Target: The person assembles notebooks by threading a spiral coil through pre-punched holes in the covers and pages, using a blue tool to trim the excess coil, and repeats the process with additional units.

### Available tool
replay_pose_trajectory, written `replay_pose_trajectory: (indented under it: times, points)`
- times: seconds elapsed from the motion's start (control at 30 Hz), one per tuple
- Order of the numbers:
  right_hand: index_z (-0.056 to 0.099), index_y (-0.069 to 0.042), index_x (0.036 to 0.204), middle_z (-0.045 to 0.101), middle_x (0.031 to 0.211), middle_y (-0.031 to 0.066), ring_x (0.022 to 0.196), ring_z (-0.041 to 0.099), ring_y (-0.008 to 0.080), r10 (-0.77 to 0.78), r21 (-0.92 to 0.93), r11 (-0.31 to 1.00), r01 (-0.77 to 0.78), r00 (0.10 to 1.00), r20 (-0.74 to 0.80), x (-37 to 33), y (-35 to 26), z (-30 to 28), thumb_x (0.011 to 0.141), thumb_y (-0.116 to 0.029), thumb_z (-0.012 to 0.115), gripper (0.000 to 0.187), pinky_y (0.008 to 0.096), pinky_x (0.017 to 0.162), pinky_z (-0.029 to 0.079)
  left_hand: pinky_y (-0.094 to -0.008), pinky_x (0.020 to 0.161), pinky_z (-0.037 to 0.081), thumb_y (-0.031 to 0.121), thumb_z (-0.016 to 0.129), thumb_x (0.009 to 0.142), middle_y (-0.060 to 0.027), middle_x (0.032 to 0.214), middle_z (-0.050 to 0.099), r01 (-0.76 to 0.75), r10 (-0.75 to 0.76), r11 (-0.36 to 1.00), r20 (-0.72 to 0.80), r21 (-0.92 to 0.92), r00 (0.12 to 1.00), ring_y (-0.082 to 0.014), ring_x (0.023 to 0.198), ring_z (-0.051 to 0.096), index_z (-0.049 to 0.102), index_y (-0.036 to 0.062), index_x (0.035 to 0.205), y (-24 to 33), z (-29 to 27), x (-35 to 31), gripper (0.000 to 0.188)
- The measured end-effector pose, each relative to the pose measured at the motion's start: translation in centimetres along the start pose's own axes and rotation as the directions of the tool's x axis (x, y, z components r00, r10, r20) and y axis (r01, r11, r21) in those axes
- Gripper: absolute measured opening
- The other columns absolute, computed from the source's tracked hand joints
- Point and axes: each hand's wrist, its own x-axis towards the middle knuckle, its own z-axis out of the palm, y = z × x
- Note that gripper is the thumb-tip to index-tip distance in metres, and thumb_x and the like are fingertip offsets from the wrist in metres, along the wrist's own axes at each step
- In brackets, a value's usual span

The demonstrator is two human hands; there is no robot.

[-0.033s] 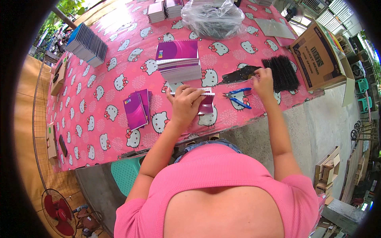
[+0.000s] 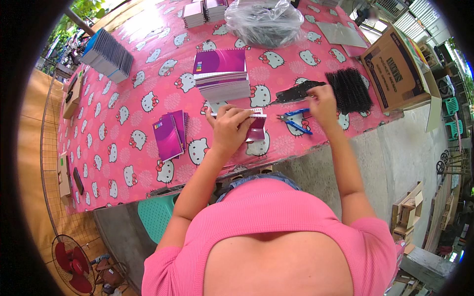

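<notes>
My left hand (image 2: 231, 129) grips a small purple-covered notebook (image 2: 256, 129) near the table's front edge, its row of punched holes facing away from me. My right hand (image 2: 323, 104) hovers just above blue-handled cutting pliers (image 2: 305, 130), fingers pinched together; whatever they hold is too small to make out. Beside it lie a flat black piece (image 2: 296, 92) and a bundle of black spiral binding coils (image 2: 351, 91). Beyond my left hand rises a stack of purple notebooks (image 2: 223, 89). Several spiral-bound purple notebooks (image 2: 167, 137) overlap on the left.
A pink cartoon-print cloth (image 2: 148, 81) covers the table. An open cardboard box (image 2: 395, 71) sits at the right edge. Farther back are a clear plastic bag (image 2: 264, 22) and more notebook stacks (image 2: 195, 15). A tall notebook stack (image 2: 108, 54) stands far left, a dark phone-like slab (image 2: 78, 181) nearer.
My right hand has shifted slightly left and toward me, away from the coil bundle. My left hand stays on the notebook.
</notes>
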Motion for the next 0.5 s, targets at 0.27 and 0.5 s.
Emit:
replay_pose_trajectory:
  times: [0.27,0.5]
  points:
    - [0.07,-0.005,0.1,0.063,0.084,0.0101,0.07,0.059,0.021,0.034,0.411,0.901,-0.143,0.965,0.261,-2.1,-9.9,0.0,0.077,-0.011,0.071,0.024,0.0301,0.064,0.047,-0.0454,0.092,0.028,0.026,0.076,0.073,0.0007,0.084,0.067,0.051,-0.046,0.991,0.038,-0.127,0.998,-0.0176,0.091,0.056,0.073,0.0151,0.09,0.7,-0.6,0.6,0.02]
    - [0.068,-0.003,0.102,0.065,0.086,0.0066,0.072,0.059,0.013,0.009,0.582,0.76,-0.291,0.899,0.438,-1.7,-7.8,1.1,0.081,-0.006,0.068,0.021,0.0261,0.067,0.047,-0.0377,0.082,0.031,0.03,0.077,0.072,0.0025,0.081,0.067,0.027,-0.026,0.997,0.012,-0.066,1.0,-0.0164,0.083,0.055,0.073,0.0152,0.088,0.9,-0.6,0.3,0.022]
